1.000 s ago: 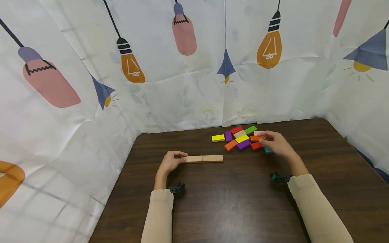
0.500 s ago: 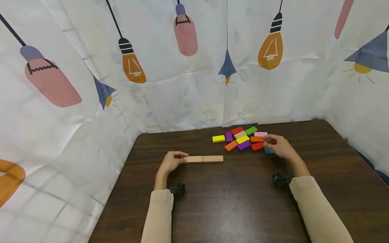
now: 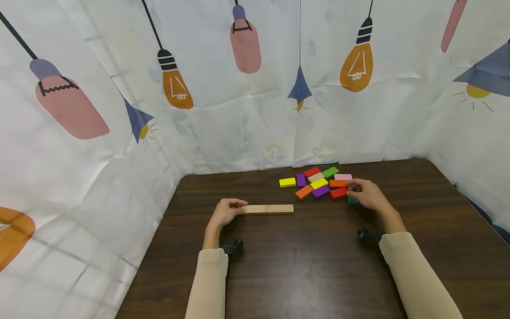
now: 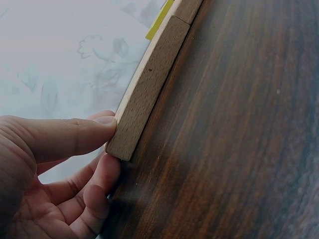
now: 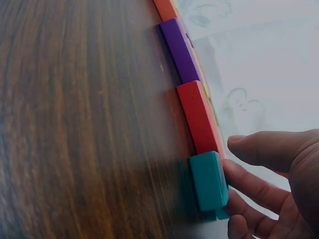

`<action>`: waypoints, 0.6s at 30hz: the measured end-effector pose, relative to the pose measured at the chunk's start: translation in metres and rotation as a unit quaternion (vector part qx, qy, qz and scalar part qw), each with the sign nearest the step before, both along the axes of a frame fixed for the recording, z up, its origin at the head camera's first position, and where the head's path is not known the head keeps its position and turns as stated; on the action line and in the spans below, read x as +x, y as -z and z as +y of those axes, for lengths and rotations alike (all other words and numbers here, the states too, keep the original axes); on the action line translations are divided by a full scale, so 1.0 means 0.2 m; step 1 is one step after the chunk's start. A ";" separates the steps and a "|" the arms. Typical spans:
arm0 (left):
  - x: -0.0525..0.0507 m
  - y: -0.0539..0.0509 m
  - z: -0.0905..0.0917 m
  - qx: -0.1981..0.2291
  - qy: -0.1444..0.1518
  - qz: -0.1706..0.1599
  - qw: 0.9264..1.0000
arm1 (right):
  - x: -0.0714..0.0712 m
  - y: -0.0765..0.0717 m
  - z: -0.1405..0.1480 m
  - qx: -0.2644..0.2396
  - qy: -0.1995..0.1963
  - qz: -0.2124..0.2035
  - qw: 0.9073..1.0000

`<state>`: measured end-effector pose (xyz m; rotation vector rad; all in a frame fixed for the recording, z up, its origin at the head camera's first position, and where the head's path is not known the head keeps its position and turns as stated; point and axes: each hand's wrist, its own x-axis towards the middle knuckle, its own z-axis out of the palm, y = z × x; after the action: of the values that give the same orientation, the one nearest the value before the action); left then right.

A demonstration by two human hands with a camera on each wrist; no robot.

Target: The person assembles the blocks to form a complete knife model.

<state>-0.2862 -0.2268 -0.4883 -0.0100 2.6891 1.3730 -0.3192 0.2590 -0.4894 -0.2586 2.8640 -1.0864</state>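
Two plain wooden blocks lie end to end in a row on the table; my left hand [image 3: 225,212] pinches the outer end of the left block [image 4: 149,82]. The right block [image 3: 280,209] of the row touches it. At the near right of a coloured cluster, my right hand [image 3: 368,194] hovers over a teal block [image 5: 208,180], its thumb raised clear. Two fingertips are at the block's far side; whether they press it is hard to tell. A red block [image 5: 200,117] adjoins the teal one, with a purple block [image 5: 180,50] beyond.
The cluster also has orange [image 3: 304,192], yellow [image 3: 287,182], green [image 3: 330,172] and pink [image 3: 343,177] blocks, lying flat near the back edge. A printed white curtain [image 3: 255,133] stands behind the dark wooden table [image 3: 295,266].
My right hand has drawn slightly right, off the orange and pink blocks to the teal one, uncovering the pink block. My left hand stays at the wooden block's end.
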 end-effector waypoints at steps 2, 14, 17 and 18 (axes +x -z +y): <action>0.00 0.00 0.00 0.000 0.000 -0.002 1.000 | -0.01 0.00 -0.01 0.005 -0.002 0.002 1.000; 0.00 0.01 0.00 0.011 -0.001 -0.002 1.000 | -0.03 0.02 -0.05 0.034 -0.026 -0.020 0.999; 0.00 0.01 0.00 0.011 -0.002 -0.002 1.000 | -0.03 0.03 -0.05 0.028 -0.026 -0.020 0.999; 0.00 0.01 0.00 0.012 -0.003 -0.002 1.000 | -0.03 0.03 -0.05 0.027 -0.026 -0.020 0.999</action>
<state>-0.2857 -0.2265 -0.4894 -0.0186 2.6712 1.4036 -0.3249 0.2491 -0.4945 -0.3038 2.8294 -0.9933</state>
